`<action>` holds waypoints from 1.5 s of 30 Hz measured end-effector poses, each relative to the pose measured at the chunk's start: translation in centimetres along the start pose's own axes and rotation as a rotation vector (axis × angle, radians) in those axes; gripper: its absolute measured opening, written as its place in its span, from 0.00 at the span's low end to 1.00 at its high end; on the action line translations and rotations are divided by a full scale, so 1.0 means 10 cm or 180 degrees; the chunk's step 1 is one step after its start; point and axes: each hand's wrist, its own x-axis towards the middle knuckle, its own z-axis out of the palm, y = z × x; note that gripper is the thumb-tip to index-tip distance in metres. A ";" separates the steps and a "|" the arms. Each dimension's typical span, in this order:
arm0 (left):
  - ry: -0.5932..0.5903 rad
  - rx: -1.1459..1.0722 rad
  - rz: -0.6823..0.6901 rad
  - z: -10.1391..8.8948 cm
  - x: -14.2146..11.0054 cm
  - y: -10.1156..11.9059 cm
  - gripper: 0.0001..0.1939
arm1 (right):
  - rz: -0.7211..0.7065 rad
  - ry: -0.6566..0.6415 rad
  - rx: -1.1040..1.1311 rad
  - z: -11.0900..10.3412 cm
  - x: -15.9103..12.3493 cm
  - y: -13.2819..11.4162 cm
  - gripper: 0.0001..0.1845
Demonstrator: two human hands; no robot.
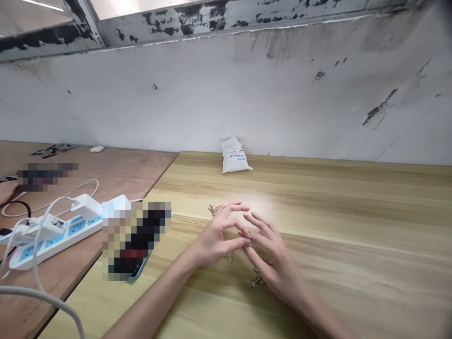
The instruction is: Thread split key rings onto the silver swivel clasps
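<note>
My left hand (221,235) and my right hand (271,256) meet fingertip to fingertip above the wooden table. Thumb and index finger of each are closed in a pinch around a small metal ring (250,234), mostly hidden by the fingers. The other fingers of both hands are stretched out. Several metal clasps (213,210) lie just beyond my left hand, partly covered by it. Under the left palm a metal ring (230,258) rests on the table. Another little heap of metal clasps (256,279) is beside my right hand, near its thumb side.
A white packet (235,155) with a printed label stands near the wall. To the left lies a phone (141,266), mostly blurred out. A white power strip (76,228) with chargers and cables sits on the brown table (116,165), where another person's hand (7,190) shows at the edge.
</note>
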 end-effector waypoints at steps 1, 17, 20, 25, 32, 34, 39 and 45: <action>-0.0006 0.0019 0.0001 0.00 0.00 0.01 0.02 | -0.0014 0.0023 0.0048 0.01 0.00 0.00 0.13; 0.0071 -0.0149 -0.0318 -0.05 0.01 -0.05 0.02 | -0.0163 -0.0123 -0.0218 -0.06 0.02 0.05 0.13; 0.0080 -0.0034 -0.0193 -0.10 0.01 -0.06 0.03 | -0.0065 -0.0155 -0.0117 -0.11 0.03 0.05 0.12; 0.0135 0.1110 0.0371 -0.13 0.02 -0.07 0.05 | 0.0221 -0.0243 0.0176 -0.19 0.05 0.04 0.14; 0.0467 0.2345 0.0881 -0.15 0.04 -0.15 0.08 | 0.0431 -0.0353 0.0538 -0.24 0.07 0.07 0.16; 0.0654 0.2319 0.0563 -0.24 0.04 -0.21 0.06 | 0.0398 -0.0435 0.0410 -0.32 0.10 0.09 0.15; 0.0928 0.2293 -0.0081 -0.44 0.04 -0.36 0.06 | 0.0165 -0.1242 -0.0093 -0.50 0.13 0.12 0.09; 0.0232 0.2107 -0.0415 -0.50 0.02 -0.39 0.07 | 0.0066 -0.1523 -0.0515 -0.49 0.07 0.11 0.08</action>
